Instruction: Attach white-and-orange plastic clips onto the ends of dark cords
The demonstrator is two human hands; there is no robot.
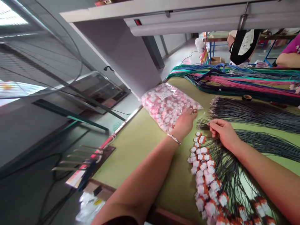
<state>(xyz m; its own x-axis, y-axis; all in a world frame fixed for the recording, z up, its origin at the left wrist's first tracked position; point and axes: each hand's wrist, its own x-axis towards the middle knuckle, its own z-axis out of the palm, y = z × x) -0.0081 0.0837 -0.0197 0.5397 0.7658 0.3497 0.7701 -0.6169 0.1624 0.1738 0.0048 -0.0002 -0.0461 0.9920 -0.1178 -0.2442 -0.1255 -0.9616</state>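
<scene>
A green-topped table point(138, 140) fills the middle of my head view, its surface spread with wiring. Along its far side on the right runs a thick bundle of blue, green, pink and black cables point(229, 82). Nearer to me lies a broad sheaf of straight black wires point(255, 114), its bare-looking tips facing left, with a second, thinner sheaf point(264, 142) just below. In the right foreground, a fan of white-and-orange plastic connectors point(203, 172) sits on thin black leads, the connectors lined in a curving band beside my left forearm. Beyond them, against the upright grey panel, rests a clear plastic bag point(159, 104) packed with white and reddish pieces, a white label showing through its top.

My left hand point(185, 120) reaches to the bag's near right corner, fingers bent over the plastic; I cannot tell whether they grip anything. My right hand point(221, 131) is closed in a pinch, thumb and forefinger on the end of a thin black wire point(208, 124), beside a small cluster of wire tips point(201, 124) and above the connectors. Smaller still: a roll of black tape point(247, 97) by the broad sheaf, and a silvery bracelet point(174, 139) on my left wrist.
</scene>
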